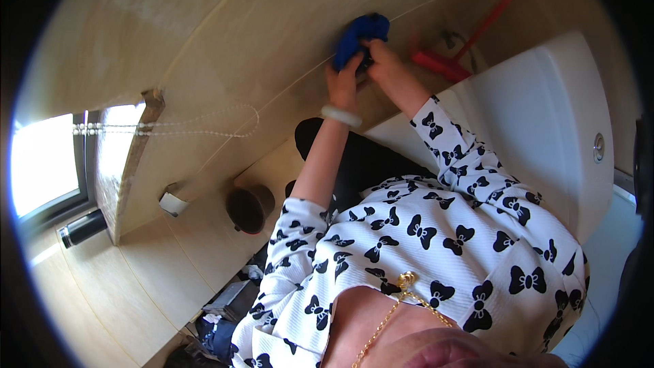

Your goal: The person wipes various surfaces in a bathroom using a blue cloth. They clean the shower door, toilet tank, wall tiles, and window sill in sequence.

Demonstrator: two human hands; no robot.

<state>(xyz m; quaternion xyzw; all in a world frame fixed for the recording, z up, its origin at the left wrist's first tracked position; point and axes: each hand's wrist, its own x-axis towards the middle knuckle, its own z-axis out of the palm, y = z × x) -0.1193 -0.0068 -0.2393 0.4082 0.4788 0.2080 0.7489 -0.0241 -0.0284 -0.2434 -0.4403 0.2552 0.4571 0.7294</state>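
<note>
Both my hands are on a bunched blue cloth (368, 33), raised in front of the tiled wall (272, 41). My left hand (343, 80), with a pale bracelet (341, 116) at its wrist, grips the cloth's lower left part, fingers bent. From the right, my right hand (381, 60) closes on its lower right side. Some fingertips are lost behind the cloth and slightly blurred. I cannot tell whether the cloth touches the wall.
A white basin (504, 105) is at the right; a red-headed tool (443, 65) with a long red handle leans behind it. To the left are a dark bin (249, 208), a paper holder (174, 203), a hanging beaded chain (204, 133) and a window (48, 167).
</note>
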